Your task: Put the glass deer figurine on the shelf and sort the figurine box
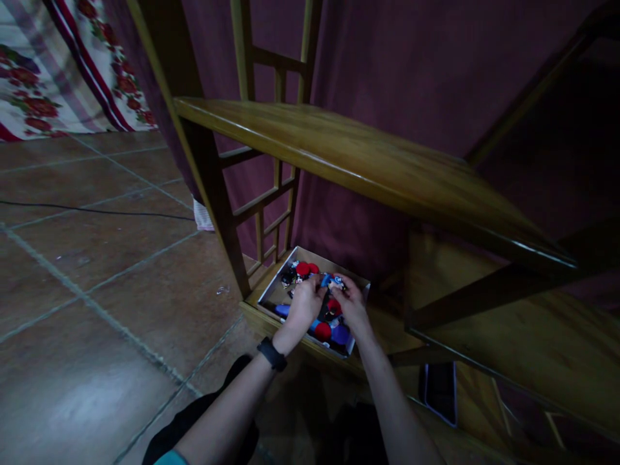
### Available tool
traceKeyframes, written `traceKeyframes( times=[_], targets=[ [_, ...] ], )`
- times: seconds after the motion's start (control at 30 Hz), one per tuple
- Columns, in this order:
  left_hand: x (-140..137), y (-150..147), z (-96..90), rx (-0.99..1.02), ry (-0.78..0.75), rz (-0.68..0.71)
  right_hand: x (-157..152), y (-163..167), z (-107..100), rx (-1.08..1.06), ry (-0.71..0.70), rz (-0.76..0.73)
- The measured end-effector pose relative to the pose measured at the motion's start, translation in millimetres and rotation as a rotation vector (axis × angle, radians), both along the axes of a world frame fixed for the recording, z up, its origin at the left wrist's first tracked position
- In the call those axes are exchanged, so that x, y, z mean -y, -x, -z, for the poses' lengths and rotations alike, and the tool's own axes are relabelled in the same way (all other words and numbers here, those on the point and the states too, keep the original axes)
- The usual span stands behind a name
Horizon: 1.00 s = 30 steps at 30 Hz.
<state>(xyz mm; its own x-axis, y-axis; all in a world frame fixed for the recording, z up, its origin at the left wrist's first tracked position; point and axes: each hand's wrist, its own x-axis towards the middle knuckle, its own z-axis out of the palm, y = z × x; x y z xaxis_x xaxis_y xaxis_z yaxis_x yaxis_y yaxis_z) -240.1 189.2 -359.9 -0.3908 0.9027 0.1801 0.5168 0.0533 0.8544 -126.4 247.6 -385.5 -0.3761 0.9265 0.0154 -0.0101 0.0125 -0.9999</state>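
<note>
Two bare hands meet at a small figure (335, 282), which is held over the contents of a box (327, 265). Grip: the right hand (353, 303) pinches the figure between thumb and fingers; the left hand (305, 303) brings its fingertips to the figure's left side, and whether they clasp it or only touch it cannot be told. Handling, judged from looks: the figure is probably light, stiff and rather slippery, with small projecting parts that a hard squeeze might snap; its broader middle seems the sounder place to take hold. Appearance: blue and white with dark marks; finer detail is too small and dim to read. Around it in the box lie other small pieces, among them a red piece (322, 331) near the front edge and a blue piece (341, 334) just beside that. The box, shallow and pale-rimmed with a brown inside, rests on a low wooden board (274, 328) beneath a shelf (339, 142). A dark band (272, 354) circles the left wrist. Farther out, a purple wall (387, 84) stands behind; to the left, a thin cable (97, 210) crosses the tiled floor (130, 248), with flowered cloth (39, 97) beyond.
</note>
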Motion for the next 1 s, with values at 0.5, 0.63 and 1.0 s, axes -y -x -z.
traceKeyframes(
  times=[0.5,0.63,1.0],
  targets=[
    [-4.4,-1.6,4.6,0.553,-0.051,-0.066,-2.5,-5.5,0.7,0.149,-0.25,0.064],
    [-4.1,0.6,5.4,0.935,-0.036,-0.066,-3.2,-8.0,-1.5,0.174,-0.268,0.054],
    [-6.0,2.2,7.6,0.847,-0.075,-0.075,-2.1,-6.0,-2.8,0.116,-0.171,0.055]
  ],
)
